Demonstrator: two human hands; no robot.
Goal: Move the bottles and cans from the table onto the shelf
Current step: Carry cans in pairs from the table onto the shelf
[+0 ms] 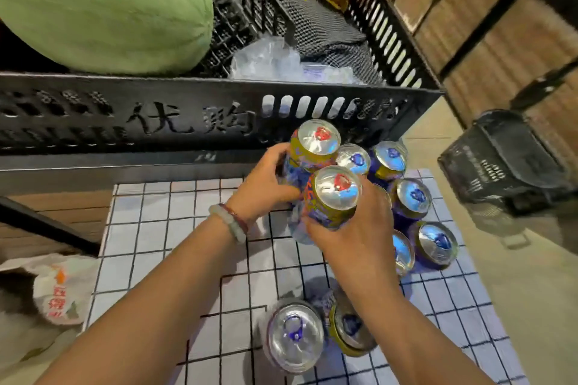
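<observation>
1. Left hand (266,181) is gripping the far red-tab can (312,144), fingers curled round its side, likely for a two-can carry.
2. Right hand (353,228) is clamping the near red-tab can (334,197), held above the table (162,228).
3. Blue-tab cans (409,200) are standing clustered on the checked cloth just beside, waiting.
4. Black crate (156,116) is sitting behind; shelf target unclear.

I can read two large cut-out characters, 优购, on the front wall of the black crate (162,117). The plastic bag (59,291) lower left carries red print, too blurred for me to read.
</observation>
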